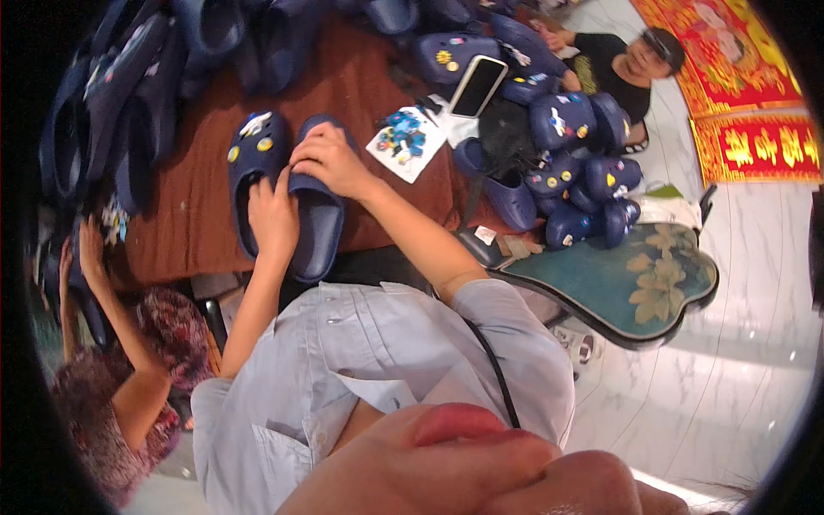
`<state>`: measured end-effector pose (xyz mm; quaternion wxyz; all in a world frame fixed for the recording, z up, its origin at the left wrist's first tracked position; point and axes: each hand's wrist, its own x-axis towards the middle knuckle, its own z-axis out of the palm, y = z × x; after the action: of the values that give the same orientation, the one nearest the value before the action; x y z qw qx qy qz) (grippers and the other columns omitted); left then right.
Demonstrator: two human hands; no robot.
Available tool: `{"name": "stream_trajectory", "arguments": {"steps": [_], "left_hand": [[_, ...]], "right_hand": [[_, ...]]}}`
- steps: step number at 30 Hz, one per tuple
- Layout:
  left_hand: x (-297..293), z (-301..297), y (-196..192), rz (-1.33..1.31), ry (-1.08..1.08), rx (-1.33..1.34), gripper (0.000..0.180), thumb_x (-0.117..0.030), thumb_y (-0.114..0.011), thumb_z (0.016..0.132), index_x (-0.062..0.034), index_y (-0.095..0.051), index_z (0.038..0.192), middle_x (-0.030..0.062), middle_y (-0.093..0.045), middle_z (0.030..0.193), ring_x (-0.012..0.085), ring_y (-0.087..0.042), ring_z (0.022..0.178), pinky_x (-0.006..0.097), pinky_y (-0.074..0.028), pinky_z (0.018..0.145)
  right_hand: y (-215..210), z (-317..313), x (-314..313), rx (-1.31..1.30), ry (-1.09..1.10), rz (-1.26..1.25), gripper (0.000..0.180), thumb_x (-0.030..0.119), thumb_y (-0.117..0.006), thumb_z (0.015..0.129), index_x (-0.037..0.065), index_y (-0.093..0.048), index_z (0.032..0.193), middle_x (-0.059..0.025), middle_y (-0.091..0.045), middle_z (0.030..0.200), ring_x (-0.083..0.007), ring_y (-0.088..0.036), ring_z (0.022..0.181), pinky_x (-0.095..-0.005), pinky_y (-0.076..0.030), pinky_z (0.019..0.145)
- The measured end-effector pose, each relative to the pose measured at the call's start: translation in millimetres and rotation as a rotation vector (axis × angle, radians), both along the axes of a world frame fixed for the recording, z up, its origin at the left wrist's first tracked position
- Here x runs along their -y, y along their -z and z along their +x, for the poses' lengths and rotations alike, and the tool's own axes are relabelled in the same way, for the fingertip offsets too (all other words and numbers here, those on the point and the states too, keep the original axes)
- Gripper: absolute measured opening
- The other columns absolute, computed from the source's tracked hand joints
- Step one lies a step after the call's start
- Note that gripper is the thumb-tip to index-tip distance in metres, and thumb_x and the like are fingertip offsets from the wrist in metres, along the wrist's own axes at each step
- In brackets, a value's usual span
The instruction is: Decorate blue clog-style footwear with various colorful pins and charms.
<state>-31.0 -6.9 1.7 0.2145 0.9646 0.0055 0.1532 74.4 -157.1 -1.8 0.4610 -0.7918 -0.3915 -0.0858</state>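
Two navy foam clogs lie side by side on the brown cloth before me. The left clog [257, 142] carries a white and blue charm and yellow round charms at its toe. My right hand [330, 163] curls over the toe of the right clog [316, 236], covering most of its upper. My left hand [275, 215] is at the inner edge of that clog, fingers bent, overlapping the left clog's opening. Its fingertips are partly hidden, and any charm under my hands cannot be seen. Right of them is a white card [405, 144] heaped with blue and coloured charms.
Navy clogs [562, 120] pile up at the right, with a phone [479, 86] beside them. More clogs [112, 103] stack at the left. A green padded chair [635, 279] stands at my right. Co-workers sit at far right and left, the left one's hand [93, 253] near charms.
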Motion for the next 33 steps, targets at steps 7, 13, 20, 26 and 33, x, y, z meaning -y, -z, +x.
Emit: {"name": "stream_trajectory", "arguments": {"steps": [7,13,20,26,33], "left_hand": [[4,3,2,0.022,-0.007,0.009,0.051,-0.009,-0.069,0.082,-0.0098,-0.06,0.132,0.0197,-0.058,0.116,0.0383,-0.056,0.104,0.047,-0.048,0.088],[-2,1,5,0.01,-0.001,-0.036,0.059,-0.006,-0.071,0.081,-0.0115,-0.056,0.137,0.0225,-0.057,0.117,0.0401,-0.055,0.106,0.047,-0.047,0.091],[-2,0,0,0.029,-0.002,0.003,0.06,-0.009,-0.07,0.083,-0.0137,-0.055,0.141,0.0222,-0.058,0.112,0.0398,-0.056,0.104,0.047,-0.048,0.09],[-5,-6,-15,-0.048,0.07,-0.012,0.063,-0.018,-0.069,0.09,-0.018,-0.047,0.149,0.0218,-0.06,0.114,0.0403,-0.057,0.104,0.048,-0.048,0.089],[-34,-26,-59,-0.084,0.145,0.005,0.062,-0.02,-0.068,0.093,-0.0185,-0.044,0.15,0.0206,-0.058,0.126,0.0387,-0.057,0.114,0.045,-0.049,0.094]], "right_hand": [[-6,-5,2,0.025,0.008,0.117,0.014,0.018,-0.078,0.075,0.009,-0.073,0.085,-0.002,-0.069,0.093,-0.0251,-0.054,0.103,-0.0398,-0.039,0.096],[-16,-12,11,0.141,0.061,0.152,0.012,0.014,-0.076,0.074,0.007,-0.068,0.078,-0.0041,-0.066,0.089,-0.0266,-0.056,0.098,-0.0397,-0.042,0.093],[-11,0,81,0.135,0.535,-0.02,0.018,0.003,-0.066,0.081,0.004,-0.067,0.1,-0.0104,-0.066,0.09,-0.0319,-0.058,0.093,-0.0411,-0.046,0.083],[15,-2,112,0.108,0.607,-0.142,0.022,0.002,-0.07,0.078,0.004,-0.067,0.1,-0.0112,-0.066,0.097,-0.0349,-0.056,0.098,-0.0439,-0.046,0.087],[2,2,117,0.176,0.557,-0.137,0.028,0.002,-0.075,0.075,0.004,-0.068,0.102,-0.0119,-0.062,0.1,-0.035,-0.056,0.102,-0.0431,-0.046,0.089]]}}
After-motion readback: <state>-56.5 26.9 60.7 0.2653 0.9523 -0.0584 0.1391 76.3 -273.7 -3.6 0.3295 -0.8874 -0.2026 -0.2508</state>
